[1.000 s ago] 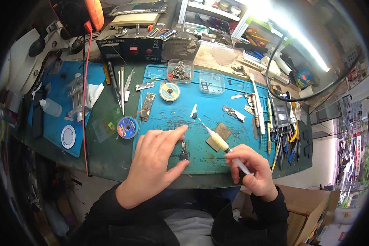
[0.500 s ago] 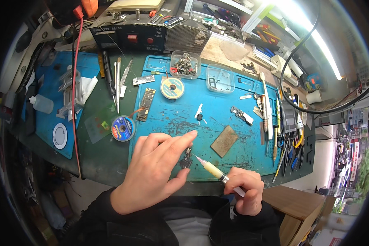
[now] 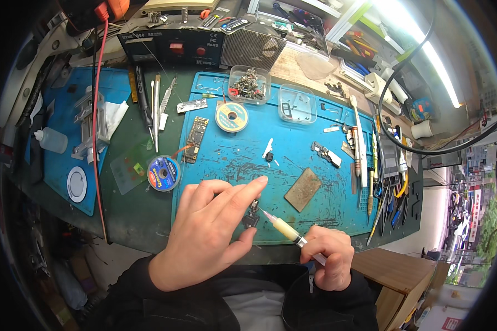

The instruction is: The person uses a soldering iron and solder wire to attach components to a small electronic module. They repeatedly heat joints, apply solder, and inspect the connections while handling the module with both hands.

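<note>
My left hand point(image 3: 204, 231) holds a small dark electronic part point(image 3: 252, 216) between its thumb and fingers, above the front of the blue work mat point(image 3: 226, 163). Part of the grip is hidden behind the fingers. To its right, my right hand point(image 3: 329, 256) is closed around a slim syringe point(image 3: 285, 228) filled with pale yellow paste. The syringe slants up to the left, and its fine tip ends right beside the dark part; whether they touch I cannot tell. Beyond the fingers, a tiny black piece point(image 3: 269, 156) and white slivers lie on the mat.
A brown metal plate point(image 3: 302, 190) and a small circuit module point(image 3: 326, 154) lie right of centre. Wire spools point(image 3: 164, 173), a long circuit board point(image 3: 196, 139) and clear boxes of small parts point(image 3: 249, 84) stand left and behind. Brushes and tools point(image 3: 370, 182) line the right edge.
Both hands keep their grips and stay nearly in place. The dark part and the syringe tip have shifted very slightly; the bench view has moved a little with my head.
</note>
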Motion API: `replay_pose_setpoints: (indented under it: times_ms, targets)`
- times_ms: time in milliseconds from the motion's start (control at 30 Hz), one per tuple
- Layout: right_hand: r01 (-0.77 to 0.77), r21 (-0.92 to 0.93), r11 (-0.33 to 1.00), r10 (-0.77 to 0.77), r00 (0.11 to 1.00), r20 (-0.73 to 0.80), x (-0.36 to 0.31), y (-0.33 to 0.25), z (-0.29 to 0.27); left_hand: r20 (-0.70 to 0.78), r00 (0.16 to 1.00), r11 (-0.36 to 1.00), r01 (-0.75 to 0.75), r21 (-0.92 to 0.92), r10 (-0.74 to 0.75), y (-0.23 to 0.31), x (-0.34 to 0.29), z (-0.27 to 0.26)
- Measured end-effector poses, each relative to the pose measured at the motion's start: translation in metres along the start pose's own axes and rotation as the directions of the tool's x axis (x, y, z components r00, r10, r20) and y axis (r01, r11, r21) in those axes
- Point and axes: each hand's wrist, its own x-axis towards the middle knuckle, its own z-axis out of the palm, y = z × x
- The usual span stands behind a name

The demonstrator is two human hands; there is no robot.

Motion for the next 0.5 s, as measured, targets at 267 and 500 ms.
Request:
replay_pose_setpoints:
  times_ms: [267,500]
  targets:
    - [0.022,-0.007,1.0,-0.023,1.0,-0.02,-0.0003,0.0019,0.0023,0.001,1.0,1.0,-0.013,-0.008,0.013,0.0,-0.0005,0.0001]
    - [0.02,-0.02,1.0,-0.02,0.999,-0.025,0.0003,0.0004,0.003,-0.013,1.0,1.0,0.007,0.008,-0.007,0.0003,-0.0011,0.0015]
